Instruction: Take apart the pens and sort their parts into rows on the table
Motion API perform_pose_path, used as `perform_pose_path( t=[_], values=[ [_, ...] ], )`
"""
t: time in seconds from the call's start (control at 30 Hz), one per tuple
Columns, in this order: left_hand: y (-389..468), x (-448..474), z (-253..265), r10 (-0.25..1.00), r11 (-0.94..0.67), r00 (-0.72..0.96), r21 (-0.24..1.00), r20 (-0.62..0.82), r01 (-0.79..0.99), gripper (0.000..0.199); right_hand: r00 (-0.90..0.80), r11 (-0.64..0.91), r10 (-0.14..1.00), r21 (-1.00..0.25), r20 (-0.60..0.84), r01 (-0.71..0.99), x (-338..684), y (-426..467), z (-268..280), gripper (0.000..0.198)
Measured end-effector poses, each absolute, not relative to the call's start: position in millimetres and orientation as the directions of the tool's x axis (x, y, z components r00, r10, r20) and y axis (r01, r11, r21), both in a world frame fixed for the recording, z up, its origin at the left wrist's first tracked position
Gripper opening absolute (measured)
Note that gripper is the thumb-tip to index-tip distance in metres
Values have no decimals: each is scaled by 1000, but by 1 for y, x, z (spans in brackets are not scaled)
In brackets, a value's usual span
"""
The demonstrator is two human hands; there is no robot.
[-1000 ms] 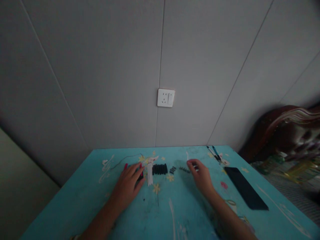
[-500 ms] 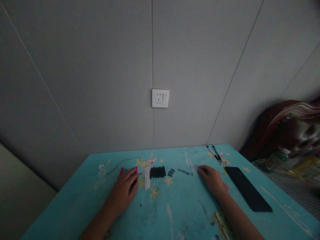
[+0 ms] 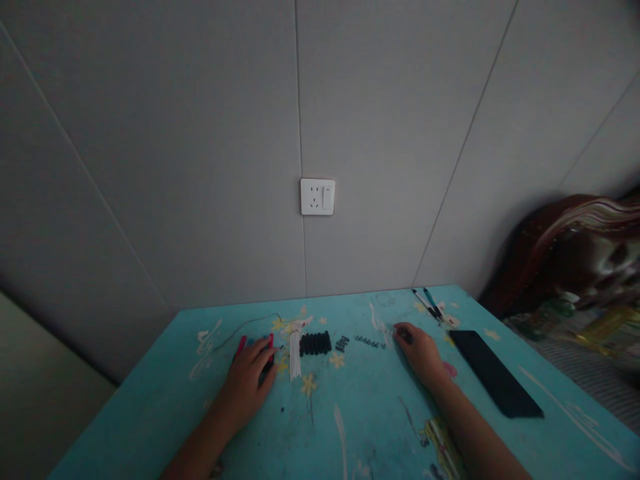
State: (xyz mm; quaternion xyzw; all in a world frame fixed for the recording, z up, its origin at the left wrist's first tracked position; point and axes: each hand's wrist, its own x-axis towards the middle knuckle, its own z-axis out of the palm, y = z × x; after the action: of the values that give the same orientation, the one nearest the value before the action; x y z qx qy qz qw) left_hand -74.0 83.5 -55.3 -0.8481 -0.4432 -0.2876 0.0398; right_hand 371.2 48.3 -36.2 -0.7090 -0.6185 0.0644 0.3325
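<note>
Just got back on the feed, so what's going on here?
A person has both hands at a blue table. The left hand lies over some pink and dark items. The right hand, fingers curled, is beside a row of small dark pieces; whether it holds anything is unclear. Between the hands lie white strips and thicker black pieces.

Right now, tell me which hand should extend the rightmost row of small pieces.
Probably the right hand: its fingertips are beside that row; the left hand partly covers pink items farther off.
</note>
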Motion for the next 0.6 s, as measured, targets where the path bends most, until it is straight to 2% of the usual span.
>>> perform_pose_path(
  t=[0.2,0.37,0.43,0.5,0.6],
  values=[
    [86,-76,-60,714,-616,449,179,537,767,32,229,-17,903,-501,365,865,372,49,-39,36],
    [86,-75,-63,707,-625,442,194,552,756,31,361,-172,808,-400,465,900,404,49,-31,39],
    [85,-72,-61,719,-615,429,215,547,758,29,400,-268,774,-319,491,909,423,52,-26,41],
    [81,-68,-58,737,-602,413,242,535,761,28,410,-404,772,-122,486,907,439,57,-24,41],
    [74,-62,-50,758,-589,395,284,520,756,28,409,-423,790,-77,457,903,455,67,-25,36]
  ],
)
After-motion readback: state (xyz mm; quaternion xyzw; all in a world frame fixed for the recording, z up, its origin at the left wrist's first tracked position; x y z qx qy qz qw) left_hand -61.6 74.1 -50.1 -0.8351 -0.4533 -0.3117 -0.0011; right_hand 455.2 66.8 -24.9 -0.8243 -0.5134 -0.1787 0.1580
